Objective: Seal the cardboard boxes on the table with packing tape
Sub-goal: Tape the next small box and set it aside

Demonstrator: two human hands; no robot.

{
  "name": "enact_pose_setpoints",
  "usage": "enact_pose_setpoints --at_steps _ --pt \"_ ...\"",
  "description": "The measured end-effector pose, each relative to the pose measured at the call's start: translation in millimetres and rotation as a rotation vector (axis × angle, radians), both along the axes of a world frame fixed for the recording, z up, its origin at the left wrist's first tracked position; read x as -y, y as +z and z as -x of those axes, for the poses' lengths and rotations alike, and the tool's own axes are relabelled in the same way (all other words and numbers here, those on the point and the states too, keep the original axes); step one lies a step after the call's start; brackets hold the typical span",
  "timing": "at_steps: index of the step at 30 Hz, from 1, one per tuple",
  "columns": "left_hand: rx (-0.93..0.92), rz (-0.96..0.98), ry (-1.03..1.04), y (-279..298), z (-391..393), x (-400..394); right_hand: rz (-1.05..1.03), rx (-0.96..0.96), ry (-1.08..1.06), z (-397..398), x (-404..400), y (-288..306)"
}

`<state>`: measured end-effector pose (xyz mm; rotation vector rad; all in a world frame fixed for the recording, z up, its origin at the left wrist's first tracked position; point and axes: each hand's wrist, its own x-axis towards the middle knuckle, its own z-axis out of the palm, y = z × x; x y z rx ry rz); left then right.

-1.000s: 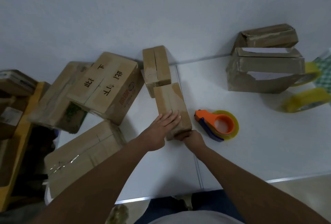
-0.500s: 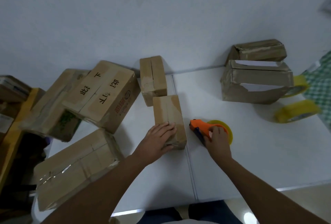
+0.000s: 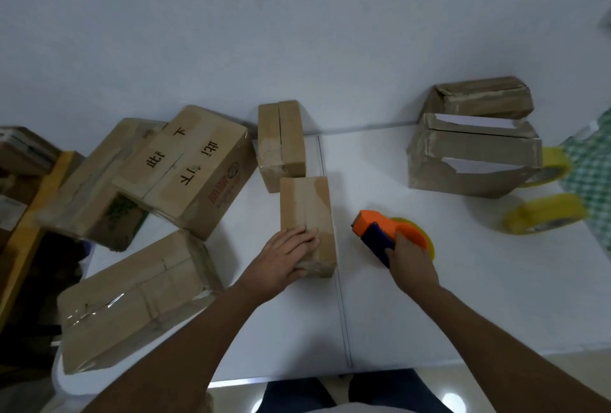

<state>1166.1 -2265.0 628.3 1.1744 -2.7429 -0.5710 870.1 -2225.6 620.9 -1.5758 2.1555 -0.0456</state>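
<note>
Far left of the white table [image 3: 479, 297]: stacked cardboard boxes, the printed box [image 3: 188, 168] on top. Left hand [image 3: 281, 255] lies flat on the near end of the small box [image 3: 307, 221] at table centre, fingers [image 3: 302, 239] straight, pressing the top face beside the centre seam. Right hand [image 3: 411, 264] grips the orange tape dispenser [image 3: 383, 235], fingers curled round its near end; dispenser sits just right of the small box, apart from it. Far right: torn box [image 3: 469, 164] and two yellow tape rolls [image 3: 545, 214].
</note>
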Motion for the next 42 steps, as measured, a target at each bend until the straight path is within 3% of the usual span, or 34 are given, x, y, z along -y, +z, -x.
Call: enact_pose_setpoints --at_steps 4,8,11,13,15,17,24,33,42 --pt "-0.006 -0.018 0.001 1.4 2.1 8.0 0.039 0.233 -0.001 8.5 12.4 41.2" --pt "-0.002 -0.017 0.024 26.7 13.8 13.9 -0.008 0.436 -0.131 13.6 15.9 76.9" --pt "-0.224 -0.001 0.240 58.3 38.7 14.5 0.043 0.451 -0.134 19.3 16.5 94.4" --pt "-0.443 -0.241 0.544 75.8 59.5 15.9 0.076 0.436 -0.132 21.5 15.9 101.9" --pt "-0.605 -0.705 0.820 85.9 76.4 19.1 0.095 0.425 -0.137 21.4 16.3 107.7" --pt "-0.703 -1.003 0.956 88.4 85.7 23.4 0.090 0.403 -0.126 19.5 17.1 113.2" --pt "-0.876 -1.319 1.030 99.6 92.6 27.1 0.034 0.433 -0.074 7.2 18.7 126.7" --pt "-0.917 -1.244 1.009 98.9 86.1 19.6 0.035 0.426 -0.034 0.8 20.3 134.0" --pt "-0.711 -0.814 0.979 94.5 89.6 10.0 0.072 0.353 0.030 -2.7 22.8 137.6"
